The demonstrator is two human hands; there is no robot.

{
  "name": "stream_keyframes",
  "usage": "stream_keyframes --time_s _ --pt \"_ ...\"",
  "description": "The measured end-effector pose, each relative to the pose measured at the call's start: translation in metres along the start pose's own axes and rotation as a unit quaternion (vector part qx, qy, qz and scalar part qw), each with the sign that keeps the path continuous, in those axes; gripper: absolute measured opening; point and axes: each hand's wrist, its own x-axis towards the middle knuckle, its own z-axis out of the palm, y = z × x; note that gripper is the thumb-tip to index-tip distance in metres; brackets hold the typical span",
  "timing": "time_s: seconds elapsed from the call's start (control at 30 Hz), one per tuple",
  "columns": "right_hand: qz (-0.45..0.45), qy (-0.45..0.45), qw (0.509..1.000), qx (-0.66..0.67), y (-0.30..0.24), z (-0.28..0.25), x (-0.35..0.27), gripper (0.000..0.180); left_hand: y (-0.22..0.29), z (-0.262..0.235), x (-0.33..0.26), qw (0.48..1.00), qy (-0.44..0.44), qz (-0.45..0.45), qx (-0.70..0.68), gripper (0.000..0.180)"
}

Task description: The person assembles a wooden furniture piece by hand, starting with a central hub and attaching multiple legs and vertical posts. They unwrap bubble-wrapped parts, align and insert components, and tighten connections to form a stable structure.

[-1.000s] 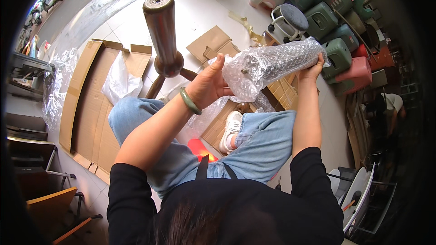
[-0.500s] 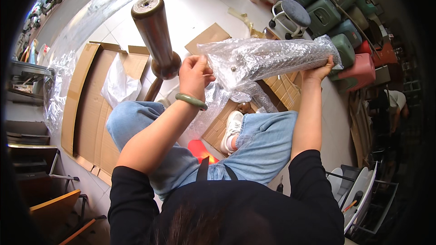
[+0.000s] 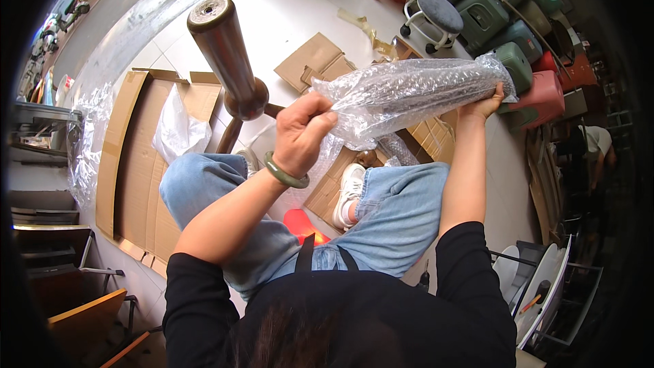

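A long bundle in clear bubble wrap [image 3: 415, 92] is held up across my front, above my knees. What lies inside is hidden by the shiny wrap. My left hand [image 3: 304, 129], with a green bangle [image 3: 286, 172] on its wrist, is closed on the loose wrap at the bundle's left end. From below, my right hand [image 3: 485, 103] grips the bundle near its right end. Just beyond my left hand rises a dark turned wooden post [image 3: 231, 54], with wooden legs spreading from its lower end.
Flattened cardboard [image 3: 146, 177] with a white plastic bag [image 3: 180, 126] lies at left. A cardboard piece [image 3: 313, 61] lies beyond the bundle. Plastic stools [image 3: 484, 17] and a round wheeled stool [image 3: 436, 13] stand at far right. Another person [image 3: 596, 143] is at the right edge.
My left hand has turned and moved nearer to me, drawing the loose wrap at the left end together and downward. My right hand keeps its hold, almost unmoved.
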Motion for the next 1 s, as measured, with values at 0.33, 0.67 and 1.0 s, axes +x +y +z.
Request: stream_keyframes --time_s 0.33,0.67,1.0 --pt "0.098 -0.024 0.993 -0.062 0.003 0.022 -0.026 0.064 -0.02 -0.008 0.004 0.99 -0.031 -0.086 0.104 0.048" --pt "0.224 -0.181 0.956 -0.053 0.041 0.07 -0.092 0.068 -0.046 0.032 -0.036 0.894 -0.158 -0.357 -0.219 0.071" --pt "0.36 -0.191 0.907 -0.108 0.085 0.041 -0.23 0.062 -0.062 0.018 -0.035 0.92 -0.212 -0.326 -0.047 0.068"
